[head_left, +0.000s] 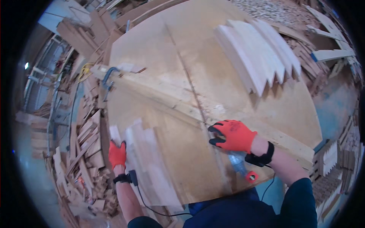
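Note:
My left hand (117, 154), in an orange glove, grips the left edge of a stack of pale short boards (150, 167) lying at the near left of a big plywood worktop (159, 45). The boards look blurred. My right hand (232, 135), in an orange glove with black fingertips, rests with bent, spread fingers on the worktop beside a long wooden rail (167, 95) and holds nothing. A clear plastic bottle with a red cap (240, 166) lies on the top just under my right wrist.
A fanned stack of pale cut boards (262, 49) lies at the far right of the worktop. A blue clamp (108, 79) pins the rail's left end. Scrap wood (81, 148) is heaped on the floor to the left, with more offcuts (330, 157) at the right.

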`<state>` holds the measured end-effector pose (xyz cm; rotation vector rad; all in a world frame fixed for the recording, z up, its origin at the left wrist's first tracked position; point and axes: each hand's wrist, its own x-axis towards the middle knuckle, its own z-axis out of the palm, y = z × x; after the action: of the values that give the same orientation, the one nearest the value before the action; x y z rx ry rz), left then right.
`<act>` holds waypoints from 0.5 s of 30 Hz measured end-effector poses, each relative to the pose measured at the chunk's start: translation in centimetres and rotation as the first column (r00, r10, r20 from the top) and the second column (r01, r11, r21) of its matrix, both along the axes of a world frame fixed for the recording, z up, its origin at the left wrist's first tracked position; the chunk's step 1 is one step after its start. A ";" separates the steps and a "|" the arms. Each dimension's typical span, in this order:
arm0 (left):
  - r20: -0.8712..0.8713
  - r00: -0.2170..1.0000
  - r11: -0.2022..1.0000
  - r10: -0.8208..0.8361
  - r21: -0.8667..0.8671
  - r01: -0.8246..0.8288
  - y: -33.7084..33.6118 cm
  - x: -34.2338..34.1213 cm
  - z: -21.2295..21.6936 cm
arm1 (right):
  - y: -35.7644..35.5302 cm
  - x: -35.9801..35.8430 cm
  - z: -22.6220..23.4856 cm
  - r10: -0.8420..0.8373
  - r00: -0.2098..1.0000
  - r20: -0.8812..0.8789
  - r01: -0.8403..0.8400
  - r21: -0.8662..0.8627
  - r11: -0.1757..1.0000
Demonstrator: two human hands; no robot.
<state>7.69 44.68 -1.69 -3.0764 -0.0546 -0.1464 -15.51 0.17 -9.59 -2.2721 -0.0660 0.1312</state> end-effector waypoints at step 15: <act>0.114 0.832 0.127 -0.542 -0.968 0.215 -24.2 1.1 -5.4 | 0.9 6.6 3.8 -0.389 0.920 0.042 0.390 -0.177 0.904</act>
<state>8.74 20.46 -7.09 -4.2135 1.1978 0.5609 -8.93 1.11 -5.78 -2.4185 0.4142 -0.0856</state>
